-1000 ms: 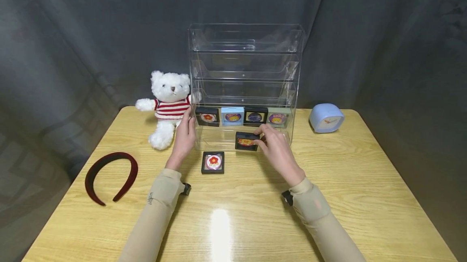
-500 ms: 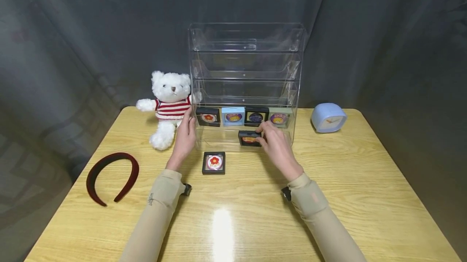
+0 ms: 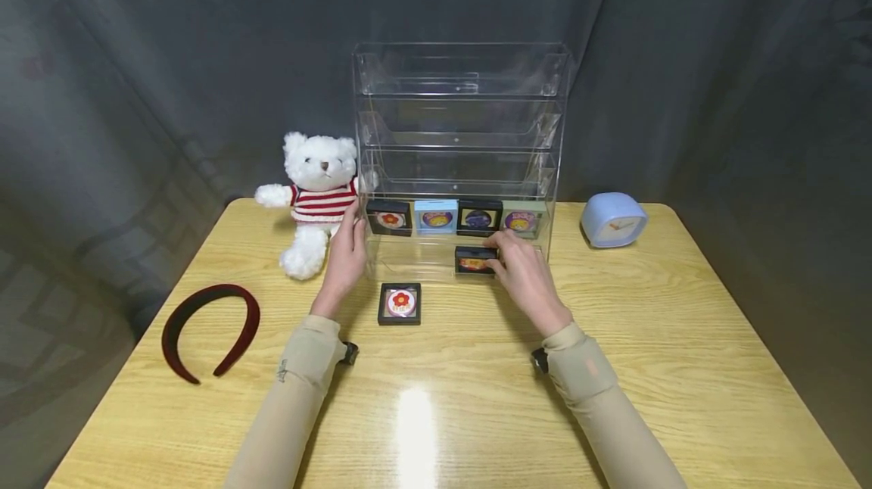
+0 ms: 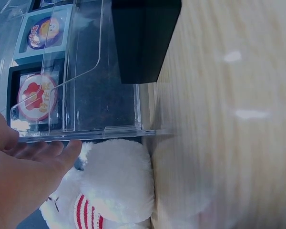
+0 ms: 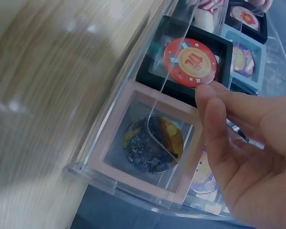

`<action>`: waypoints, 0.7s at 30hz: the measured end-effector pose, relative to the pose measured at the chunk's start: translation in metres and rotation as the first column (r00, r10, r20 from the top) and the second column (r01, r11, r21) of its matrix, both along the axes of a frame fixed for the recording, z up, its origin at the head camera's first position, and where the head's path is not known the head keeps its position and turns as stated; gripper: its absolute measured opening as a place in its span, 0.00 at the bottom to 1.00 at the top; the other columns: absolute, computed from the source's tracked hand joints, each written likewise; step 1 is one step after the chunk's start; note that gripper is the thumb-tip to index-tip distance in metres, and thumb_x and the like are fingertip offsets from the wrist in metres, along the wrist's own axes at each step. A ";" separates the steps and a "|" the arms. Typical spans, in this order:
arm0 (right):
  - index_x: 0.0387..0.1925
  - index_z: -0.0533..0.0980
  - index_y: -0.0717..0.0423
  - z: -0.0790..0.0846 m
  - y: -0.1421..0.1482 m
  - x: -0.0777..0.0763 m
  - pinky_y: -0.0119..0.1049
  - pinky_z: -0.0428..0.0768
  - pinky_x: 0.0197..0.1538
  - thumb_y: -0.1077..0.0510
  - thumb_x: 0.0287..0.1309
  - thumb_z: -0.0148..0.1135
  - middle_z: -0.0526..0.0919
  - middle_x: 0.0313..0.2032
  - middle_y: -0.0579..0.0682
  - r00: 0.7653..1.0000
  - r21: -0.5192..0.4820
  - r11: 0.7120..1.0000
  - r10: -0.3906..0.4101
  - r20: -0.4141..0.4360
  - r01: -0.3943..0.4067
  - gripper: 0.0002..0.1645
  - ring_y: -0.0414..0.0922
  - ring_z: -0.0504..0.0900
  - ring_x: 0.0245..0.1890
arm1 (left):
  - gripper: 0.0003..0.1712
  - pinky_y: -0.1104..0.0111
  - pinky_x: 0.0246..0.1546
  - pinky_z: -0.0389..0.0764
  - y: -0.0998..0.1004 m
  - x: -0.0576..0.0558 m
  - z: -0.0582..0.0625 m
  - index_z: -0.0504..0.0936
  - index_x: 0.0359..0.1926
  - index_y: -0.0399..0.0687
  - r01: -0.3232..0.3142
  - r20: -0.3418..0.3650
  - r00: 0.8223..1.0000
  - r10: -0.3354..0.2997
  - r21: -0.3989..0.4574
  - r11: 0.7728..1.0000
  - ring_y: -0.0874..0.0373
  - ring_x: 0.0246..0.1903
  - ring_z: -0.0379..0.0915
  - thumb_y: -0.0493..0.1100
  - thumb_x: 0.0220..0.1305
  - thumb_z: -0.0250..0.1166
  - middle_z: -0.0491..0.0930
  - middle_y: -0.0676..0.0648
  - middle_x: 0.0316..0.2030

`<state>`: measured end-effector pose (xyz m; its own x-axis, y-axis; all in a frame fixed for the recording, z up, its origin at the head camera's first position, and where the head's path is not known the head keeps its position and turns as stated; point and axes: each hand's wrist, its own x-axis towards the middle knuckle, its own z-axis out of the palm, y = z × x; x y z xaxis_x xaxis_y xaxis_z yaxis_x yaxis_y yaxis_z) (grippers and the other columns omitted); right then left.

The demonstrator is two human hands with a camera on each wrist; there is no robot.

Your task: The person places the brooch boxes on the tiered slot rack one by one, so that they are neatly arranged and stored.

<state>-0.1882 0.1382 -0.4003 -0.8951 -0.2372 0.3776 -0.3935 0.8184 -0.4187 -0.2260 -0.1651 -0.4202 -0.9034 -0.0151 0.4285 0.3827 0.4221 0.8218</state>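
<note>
A clear acrylic rack (image 3: 455,147) with stacked tiers stands at the table's back. My left hand (image 3: 345,250) rests straight fingers against its left side, as the left wrist view also shows. With thumb and fingertips, my right hand (image 3: 527,277) pinches a corner of a black-framed badge case (image 5: 190,62) with a red round badge. That case stands in the rack's bottom tier, beside a pink-framed case (image 5: 152,143) that the hand hides in the head view. Another black-framed case (image 3: 400,304), with a red flower badge, lies on the table before the rack.
In the tier above stand several cases, among them a light blue one (image 3: 436,217). A white teddy bear (image 3: 320,171) in a striped sweater sits left of the rack. A dark red headband (image 3: 179,322) lies at the left, and a blue clock (image 3: 613,220) stands at the right.
My right hand has moved the black-framed case a little to the right along the bottom tier. The left hand stays at the rack's side.
</note>
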 end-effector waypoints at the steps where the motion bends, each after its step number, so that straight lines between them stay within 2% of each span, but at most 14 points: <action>1: 0.50 0.85 0.63 -0.001 0.001 0.000 0.45 0.81 0.26 0.68 0.60 0.78 0.88 0.50 0.62 1.000 0.006 1.000 -0.003 -0.004 0.003 0.16 0.51 0.81 0.25 | 0.27 0.49 0.77 0.67 0.000 0.000 0.000 0.62 0.79 0.28 0.000 -0.002 1.000 0.000 -0.002 1.000 0.34 0.75 0.63 0.31 0.85 0.45 0.65 0.26 0.74; 5: 0.50 0.85 0.62 -0.003 0.002 0.000 0.54 0.86 0.32 0.67 0.59 0.79 0.87 0.53 0.62 1.000 0.026 1.000 -0.011 -0.019 0.012 0.18 0.60 0.87 0.34 | 0.26 0.49 0.77 0.67 0.001 0.000 0.001 0.62 0.78 0.28 0.003 -0.005 1.000 -0.003 0.000 1.000 0.33 0.75 0.63 0.31 0.85 0.45 0.66 0.26 0.74; 8: 0.53 0.85 0.62 -0.003 0.002 0.000 0.54 0.86 0.31 0.67 0.59 0.79 0.86 0.56 0.64 1.000 0.053 0.998 -0.014 -0.028 0.015 0.20 0.63 0.88 0.37 | 0.27 0.50 0.77 0.66 0.001 0.000 0.001 0.62 0.79 0.29 0.007 0.006 1.000 -0.007 0.011 1.000 0.34 0.75 0.62 0.32 0.85 0.45 0.65 0.27 0.75; 11: 0.56 0.83 0.62 0.000 0.001 0.002 0.50 0.84 0.23 0.66 0.60 0.79 0.84 0.59 0.66 0.999 0.077 0.997 -0.019 -0.045 0.022 0.23 0.60 0.87 0.31 | 0.27 0.51 0.78 0.65 0.000 -0.001 0.001 0.62 0.80 0.31 0.009 0.012 1.000 -0.010 0.019 1.000 0.35 0.75 0.62 0.32 0.86 0.45 0.65 0.28 0.75; 13: 0.59 0.82 0.62 0.004 0.000 0.004 0.44 0.78 0.18 0.65 0.61 0.79 0.82 0.62 0.68 0.998 0.082 0.996 -0.023 -0.054 0.027 0.25 0.54 0.83 0.24 | 0.27 0.52 0.78 0.65 0.000 -0.003 0.001 0.62 0.80 0.31 0.009 0.009 1.000 -0.010 0.017 1.000 0.36 0.75 0.62 0.32 0.86 0.45 0.65 0.29 0.76; 17: 0.63 0.80 0.61 0.013 -0.004 0.010 0.37 0.68 0.13 0.63 0.63 0.78 0.83 0.58 0.66 0.998 0.077 0.997 -0.018 -0.065 0.023 0.28 0.45 0.73 0.17 | 0.27 0.52 0.78 0.65 0.000 -0.003 0.001 0.62 0.80 0.31 0.006 0.009 1.000 -0.006 0.012 1.000 0.36 0.75 0.62 0.33 0.86 0.45 0.65 0.29 0.75; 19: 0.64 0.79 0.62 0.018 -0.007 0.015 0.37 0.69 0.14 0.62 0.64 0.78 0.83 0.53 0.63 0.998 0.060 0.998 0.007 -0.061 -0.003 0.29 0.44 0.73 0.18 | 0.27 0.51 0.78 0.65 0.000 -0.002 0.000 0.62 0.80 0.31 0.004 0.014 1.000 -0.005 0.011 1.000 0.36 0.75 0.63 0.33 0.86 0.45 0.66 0.28 0.75; 21: 0.65 0.78 0.63 0.021 -0.012 0.020 0.40 0.76 0.18 0.61 0.64 0.78 0.82 0.51 0.61 0.998 0.031 0.999 0.045 -0.041 -0.044 0.30 0.47 0.77 0.22 | 0.27 0.51 0.78 0.65 0.000 -0.001 0.000 0.62 0.80 0.31 0.006 0.020 1.000 -0.006 0.015 1.000 0.36 0.75 0.63 0.33 0.86 0.45 0.66 0.28 0.75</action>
<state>-0.1685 0.1261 -0.3794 -0.8668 -0.2882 0.4069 -0.4466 0.8115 -0.3768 -0.2271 -0.1656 -0.4202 -0.9118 -0.0161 0.4103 0.3688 0.4072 0.8355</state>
